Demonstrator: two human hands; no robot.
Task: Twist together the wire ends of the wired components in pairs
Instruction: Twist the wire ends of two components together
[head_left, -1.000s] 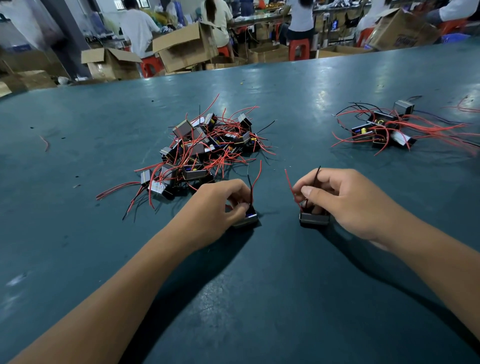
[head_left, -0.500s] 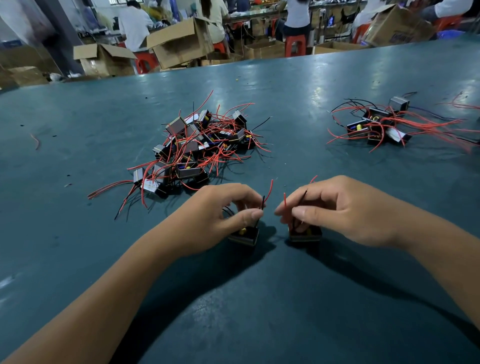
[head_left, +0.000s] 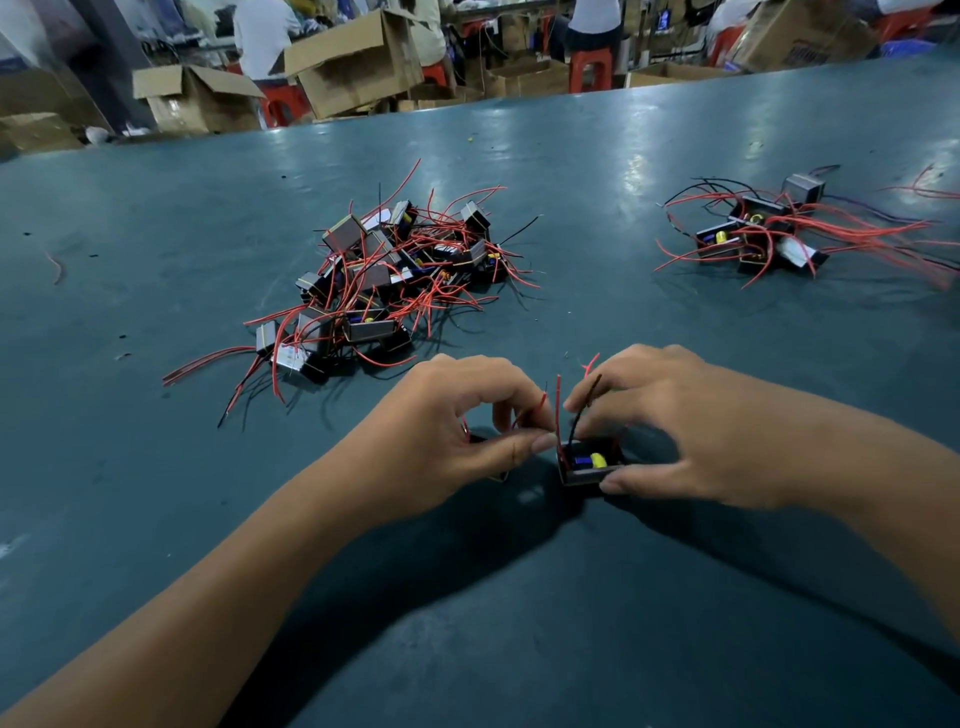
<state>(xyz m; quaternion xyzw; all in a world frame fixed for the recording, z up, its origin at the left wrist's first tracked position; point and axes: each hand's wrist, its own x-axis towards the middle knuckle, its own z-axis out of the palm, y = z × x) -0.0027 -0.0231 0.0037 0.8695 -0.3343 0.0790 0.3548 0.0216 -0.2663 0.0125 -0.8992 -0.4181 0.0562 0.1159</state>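
Since half a second earlier, we had brought both hands together. Our left hand (head_left: 447, 431) pinched a red wire (head_left: 530, 410), its component mostly hidden underneath. Our right hand (head_left: 675, 421) gripped the open component (head_left: 589, 462) on the near table (head_left: 156, 208), now tipped toward us.

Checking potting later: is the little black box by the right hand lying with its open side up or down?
Open side up: the black box shows its blue and yellow parts inside, wires rising from it, right hand holding it.
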